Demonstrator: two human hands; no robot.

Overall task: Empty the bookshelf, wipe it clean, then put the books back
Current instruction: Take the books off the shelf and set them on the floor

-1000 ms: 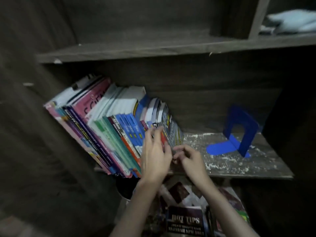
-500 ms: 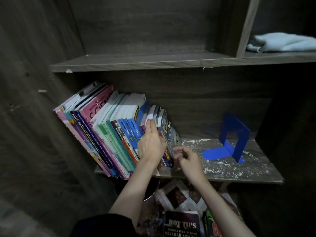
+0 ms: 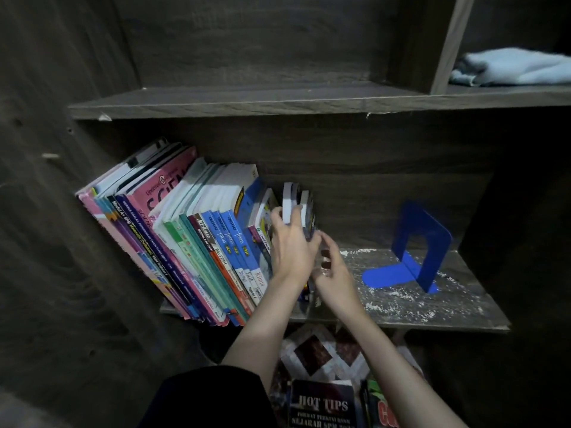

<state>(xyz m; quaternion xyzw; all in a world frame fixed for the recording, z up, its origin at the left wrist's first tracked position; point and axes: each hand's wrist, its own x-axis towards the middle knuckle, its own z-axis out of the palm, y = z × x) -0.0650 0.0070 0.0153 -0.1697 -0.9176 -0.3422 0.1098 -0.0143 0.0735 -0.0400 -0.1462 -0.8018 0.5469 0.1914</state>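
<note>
The dark wooden bookshelf (image 3: 247,100) fills the frame. Its lower board (image 3: 401,307), flecked with white, runs from centre left to the right side wall. A row of books (image 3: 191,242) takes the left half of that board, all tilted left against the side wall, their lower corners jutting past the front edge. To the right of the row the board lies open as far as a blue bookend (image 3: 420,245), which stands upright near the right wall, well apart from the books. A pale blue cloth (image 3: 509,67) lies folded in the upper right compartment. At the bottom of the frame a "HOT TIPS" book (image 3: 323,406) lies below the shelf. My left hand (image 3: 290,251) grasps a few small books (image 3: 296,199) at the row's right end, held upright. My right hand (image 3: 335,270) is just beside them with curled fingers; I cannot tell whether it grips.
</note>
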